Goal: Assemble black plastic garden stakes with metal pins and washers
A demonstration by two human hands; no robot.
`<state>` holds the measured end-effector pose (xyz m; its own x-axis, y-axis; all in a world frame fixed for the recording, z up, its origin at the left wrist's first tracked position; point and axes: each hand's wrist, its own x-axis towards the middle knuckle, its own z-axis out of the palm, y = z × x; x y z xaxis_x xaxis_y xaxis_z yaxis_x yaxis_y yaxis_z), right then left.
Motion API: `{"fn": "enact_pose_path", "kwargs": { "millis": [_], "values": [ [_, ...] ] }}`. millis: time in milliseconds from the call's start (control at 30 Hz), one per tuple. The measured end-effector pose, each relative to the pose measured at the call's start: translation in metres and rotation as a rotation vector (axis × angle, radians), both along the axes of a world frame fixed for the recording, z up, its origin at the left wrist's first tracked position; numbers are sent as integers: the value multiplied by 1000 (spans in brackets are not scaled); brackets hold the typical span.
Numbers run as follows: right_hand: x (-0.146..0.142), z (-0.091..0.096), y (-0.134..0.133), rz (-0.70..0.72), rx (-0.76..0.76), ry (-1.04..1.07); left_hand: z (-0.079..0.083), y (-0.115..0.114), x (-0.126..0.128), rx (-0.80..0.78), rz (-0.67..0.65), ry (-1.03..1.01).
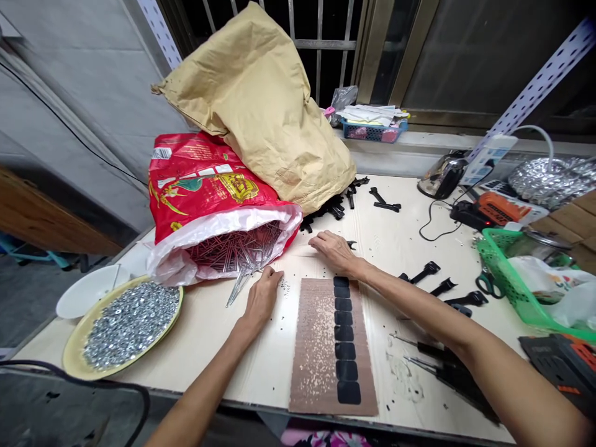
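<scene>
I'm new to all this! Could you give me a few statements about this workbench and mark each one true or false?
1. The left hand is nearer the yellow bowl than the right hand is. True.
2. The brown paper sack lies partly over the red bag. True.
3. The red bag is tied shut. False: its mouth is open, showing thin rods inside.
4. The brown sheet carries a row of black pieces. True.
5. The right hand is holding the scissors. False: the scissors lie beside the green basket.
</scene>
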<state>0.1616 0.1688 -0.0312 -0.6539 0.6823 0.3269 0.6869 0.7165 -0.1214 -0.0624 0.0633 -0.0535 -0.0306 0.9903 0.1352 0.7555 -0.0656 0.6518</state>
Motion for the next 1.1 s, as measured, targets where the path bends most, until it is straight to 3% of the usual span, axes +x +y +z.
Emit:
{"fn": "enact_pose_path", "kwargs": {
  "millis": [100,233,333,433,600,800,1100],
  "values": [
    [7,7,-21,-27,-86,154,2,3,-4,4,-135,179],
    [9,13,-52,-26,-173,289,8,7,-5,47,-115,78],
    [5,19,-72,-9,-223,374,16,5,3,0,15,-198],
    [0,24,-89,45,-256,423,28,-5,20,-111,163,-600],
    [-3,31,-106,36,-251,400,53,-24,48,-109,149,-1017],
    [8,38,-115,0,-189,385,68,-33,60,-95,128,-1023],
    [18,52,-128,-77,-100,258,71,-40,68,-104,92,-1017]
  ]
}}
